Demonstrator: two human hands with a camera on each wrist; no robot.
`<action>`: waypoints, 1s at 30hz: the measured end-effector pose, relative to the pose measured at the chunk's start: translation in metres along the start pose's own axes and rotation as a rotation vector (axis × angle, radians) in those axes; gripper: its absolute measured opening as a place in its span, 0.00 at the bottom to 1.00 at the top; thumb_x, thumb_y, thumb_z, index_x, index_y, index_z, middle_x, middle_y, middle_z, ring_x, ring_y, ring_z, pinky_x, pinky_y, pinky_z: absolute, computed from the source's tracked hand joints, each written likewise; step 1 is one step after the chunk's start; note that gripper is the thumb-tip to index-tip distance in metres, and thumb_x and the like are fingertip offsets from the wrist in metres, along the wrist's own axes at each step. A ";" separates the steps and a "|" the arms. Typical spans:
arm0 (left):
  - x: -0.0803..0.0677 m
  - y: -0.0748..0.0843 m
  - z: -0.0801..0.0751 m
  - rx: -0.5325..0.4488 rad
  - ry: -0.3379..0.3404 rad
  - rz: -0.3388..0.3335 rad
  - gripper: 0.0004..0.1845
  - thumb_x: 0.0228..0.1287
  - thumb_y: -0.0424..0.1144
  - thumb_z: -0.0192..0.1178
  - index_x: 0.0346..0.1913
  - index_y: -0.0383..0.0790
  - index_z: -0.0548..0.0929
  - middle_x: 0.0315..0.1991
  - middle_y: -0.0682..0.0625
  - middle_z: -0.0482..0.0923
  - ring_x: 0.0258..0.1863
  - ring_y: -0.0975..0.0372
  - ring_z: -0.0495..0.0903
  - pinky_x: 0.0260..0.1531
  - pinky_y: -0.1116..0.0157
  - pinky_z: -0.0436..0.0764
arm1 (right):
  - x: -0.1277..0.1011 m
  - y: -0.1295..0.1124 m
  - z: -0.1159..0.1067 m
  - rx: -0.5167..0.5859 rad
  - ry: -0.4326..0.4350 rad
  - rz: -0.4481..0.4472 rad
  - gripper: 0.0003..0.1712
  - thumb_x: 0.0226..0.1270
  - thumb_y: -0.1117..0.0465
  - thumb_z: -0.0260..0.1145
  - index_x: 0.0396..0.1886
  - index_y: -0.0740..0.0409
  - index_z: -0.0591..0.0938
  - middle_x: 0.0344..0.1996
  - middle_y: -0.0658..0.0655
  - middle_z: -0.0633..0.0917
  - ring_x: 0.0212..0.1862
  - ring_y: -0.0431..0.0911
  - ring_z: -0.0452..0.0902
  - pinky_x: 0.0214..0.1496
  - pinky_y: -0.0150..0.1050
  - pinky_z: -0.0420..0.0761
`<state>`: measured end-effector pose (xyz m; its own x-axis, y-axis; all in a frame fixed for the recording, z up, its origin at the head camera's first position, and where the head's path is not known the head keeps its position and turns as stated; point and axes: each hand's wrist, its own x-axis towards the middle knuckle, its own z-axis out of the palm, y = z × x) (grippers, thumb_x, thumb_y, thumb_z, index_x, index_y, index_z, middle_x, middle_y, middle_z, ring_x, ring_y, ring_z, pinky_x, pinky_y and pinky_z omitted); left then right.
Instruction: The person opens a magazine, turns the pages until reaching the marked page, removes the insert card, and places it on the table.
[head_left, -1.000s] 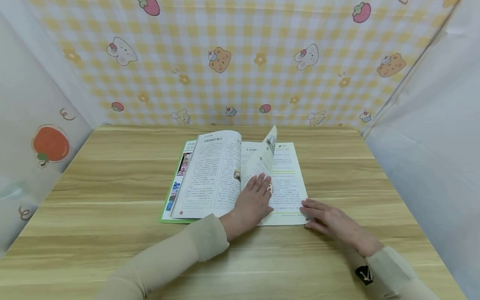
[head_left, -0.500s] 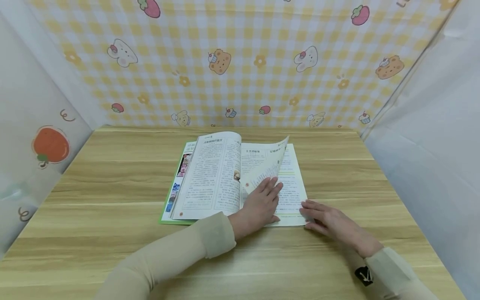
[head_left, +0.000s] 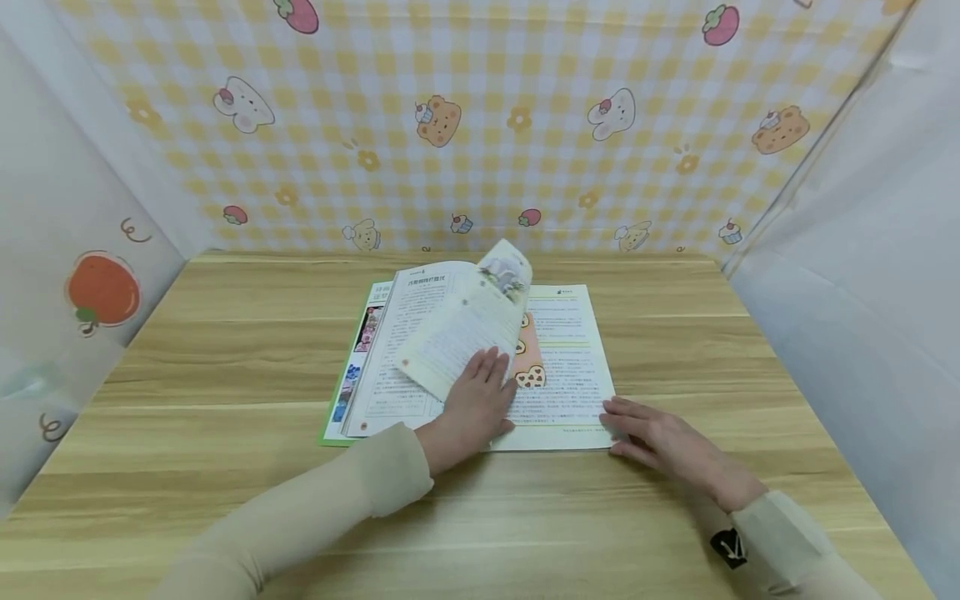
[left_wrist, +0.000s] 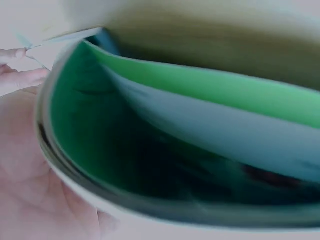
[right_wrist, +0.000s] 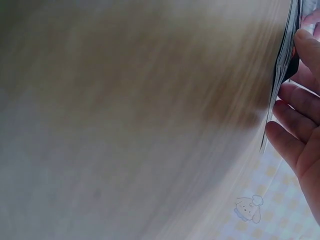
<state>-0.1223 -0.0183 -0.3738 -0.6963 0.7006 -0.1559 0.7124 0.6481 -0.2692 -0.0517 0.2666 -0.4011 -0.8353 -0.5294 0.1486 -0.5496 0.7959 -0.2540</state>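
Note:
An open magazine point(head_left: 577, 392) lies in the middle of the wooden table in the head view. My left hand point(head_left: 474, 408) lies on its lower middle, fingers straight against a turned page point(head_left: 461, 329). That page leans over to the left, its upper part raised and curled. In the left wrist view, the curved magazine leaves and green cover point(left_wrist: 210, 85) stand beside the palm. My right hand point(head_left: 667, 446) rests at the magazine's lower right corner, fingers extended. The right wrist view shows its thumb and fingers along the page edges point(right_wrist: 282, 65).
A pink strip with cookie pictures point(head_left: 529, 354) shows on the right-hand page. The green-edged cover point(head_left: 348, 392) sticks out at left. Behind the wooden table point(head_left: 225, 358) hangs a checked yellow cloth point(head_left: 487, 167), with white cloth walls on both sides.
The left hand first slid slightly right, then moved left, sweeping the lifted page from the right side over toward the left. The pink strip is uncovered. The right hand stayed put.

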 end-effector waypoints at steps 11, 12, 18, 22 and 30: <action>-0.023 -0.027 0.014 -0.210 0.025 -0.077 0.33 0.69 0.54 0.49 0.71 0.41 0.60 0.74 0.41 0.48 0.73 0.47 0.46 0.68 0.51 0.56 | 0.000 0.001 0.000 0.006 -0.016 0.001 0.24 0.58 0.59 0.69 0.54 0.64 0.80 0.56 0.63 0.79 0.58 0.56 0.75 0.52 0.48 0.78; -0.024 -0.028 0.016 -0.245 0.019 -0.087 0.33 0.70 0.54 0.48 0.72 0.43 0.58 0.74 0.41 0.47 0.73 0.46 0.46 0.68 0.50 0.57 | 0.001 0.001 0.000 0.005 -0.017 -0.001 0.24 0.58 0.59 0.70 0.53 0.64 0.80 0.56 0.63 0.79 0.58 0.56 0.75 0.52 0.48 0.78; -0.035 -0.038 0.027 -0.372 0.014 -0.125 0.32 0.71 0.53 0.46 0.73 0.43 0.57 0.74 0.39 0.46 0.72 0.43 0.46 0.66 0.48 0.59 | 0.003 0.001 -0.001 -0.013 -0.007 -0.029 0.24 0.55 0.60 0.71 0.52 0.64 0.81 0.55 0.63 0.80 0.57 0.56 0.76 0.51 0.48 0.79; -0.045 -0.043 0.036 -0.443 0.012 -0.131 0.33 0.72 0.53 0.45 0.73 0.41 0.56 0.74 0.37 0.46 0.72 0.42 0.48 0.65 0.46 0.60 | 0.005 -0.001 0.000 -0.017 -0.010 -0.037 0.24 0.55 0.60 0.71 0.51 0.64 0.81 0.54 0.63 0.80 0.56 0.56 0.76 0.50 0.47 0.79; -0.052 -0.046 0.047 -0.483 -0.024 -0.131 0.35 0.72 0.55 0.43 0.73 0.38 0.54 0.73 0.38 0.49 0.71 0.43 0.50 0.65 0.46 0.60 | 0.012 -0.005 -0.002 -0.026 -0.009 0.004 0.19 0.55 0.59 0.71 0.46 0.63 0.84 0.50 0.64 0.82 0.53 0.57 0.79 0.49 0.47 0.80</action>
<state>-0.1228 -0.0989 -0.3983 -0.7807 0.6004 -0.1736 0.5737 0.7986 0.1819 -0.0593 0.2573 -0.3962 -0.8372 -0.5291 0.1386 -0.5469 0.8053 -0.2291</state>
